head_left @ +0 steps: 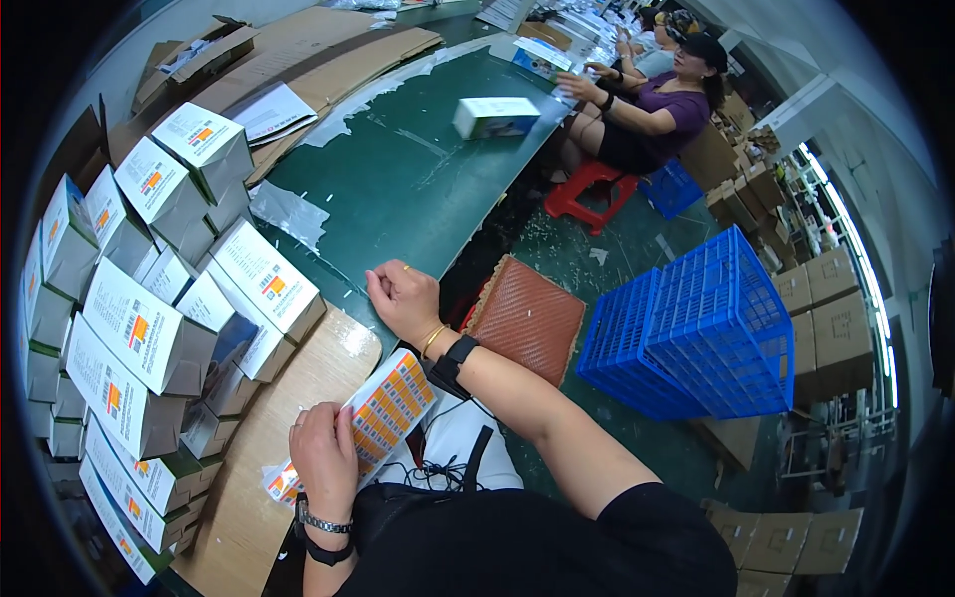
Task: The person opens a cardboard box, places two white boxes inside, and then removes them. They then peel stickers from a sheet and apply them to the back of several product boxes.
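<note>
My left hand (pixel 325 453) has its fingers closed on the edge of a sheet of orange-and-white stickers (pixel 390 406), which lies at a slant over the wooden board's edge and my lap. My right hand (pixel 405 300) is raised beyond the sheet, beside the edge of the green table. Its fingers are curled in, and whatever they may pinch is hidden or too small to make out. Left of my hands, white cartons (pixel 149 323) stand stacked in several rows, many with an orange-and-white sticker on the upper face.
A white-and-green carton (pixel 494 117) lies farther along the green table (pixel 383 184). Beyond it a seated person (pixel 657 114) reaches toward another carton (pixel 542 58). A brown woven-covered seat (pixel 527 316) and blue plastic crates (pixel 696 328) stand at right. Flattened cardboard (pixel 328 55) lies at the back left.
</note>
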A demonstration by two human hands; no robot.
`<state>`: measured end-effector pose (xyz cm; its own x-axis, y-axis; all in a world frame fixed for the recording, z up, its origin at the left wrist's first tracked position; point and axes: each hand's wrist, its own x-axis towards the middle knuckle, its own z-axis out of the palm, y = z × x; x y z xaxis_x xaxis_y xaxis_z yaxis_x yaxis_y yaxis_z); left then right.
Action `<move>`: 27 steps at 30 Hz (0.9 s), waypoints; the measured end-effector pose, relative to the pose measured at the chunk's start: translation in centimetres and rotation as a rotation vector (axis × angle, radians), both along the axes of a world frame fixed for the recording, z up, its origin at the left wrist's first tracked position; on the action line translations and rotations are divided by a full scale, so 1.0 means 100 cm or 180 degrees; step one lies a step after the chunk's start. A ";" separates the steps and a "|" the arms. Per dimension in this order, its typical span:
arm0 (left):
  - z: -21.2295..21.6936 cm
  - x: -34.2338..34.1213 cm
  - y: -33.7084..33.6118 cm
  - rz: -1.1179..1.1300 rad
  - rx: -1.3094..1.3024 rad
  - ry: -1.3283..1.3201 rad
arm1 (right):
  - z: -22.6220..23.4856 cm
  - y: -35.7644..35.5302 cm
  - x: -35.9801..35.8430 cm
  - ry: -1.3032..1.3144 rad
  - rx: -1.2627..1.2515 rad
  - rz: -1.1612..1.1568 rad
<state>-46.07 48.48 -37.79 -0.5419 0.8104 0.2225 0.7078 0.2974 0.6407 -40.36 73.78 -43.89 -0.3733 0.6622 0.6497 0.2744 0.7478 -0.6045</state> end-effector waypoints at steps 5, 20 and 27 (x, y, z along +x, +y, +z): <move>0.001 0.000 -0.001 0.0073 -0.0116 -0.0102 | -0.001 -0.004 -0.002 -0.0009 0.0005 0.0001; 0.004 -0.005 0.007 0.0035 -0.0255 -0.0195 | 0.053 0.049 0.002 -0.0656 -0.1383 0.0658; 0.009 -0.003 0.002 0.0042 -0.0167 -0.0218 | 0.094 0.162 -0.058 -0.1430 0.0081 -0.1053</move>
<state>-46.33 48.69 -36.86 -0.5650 0.8128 0.1419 0.6588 0.3408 0.6707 -46.16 89.96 -34.54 -0.3924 0.7772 0.4920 0.7235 0.5911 -0.3567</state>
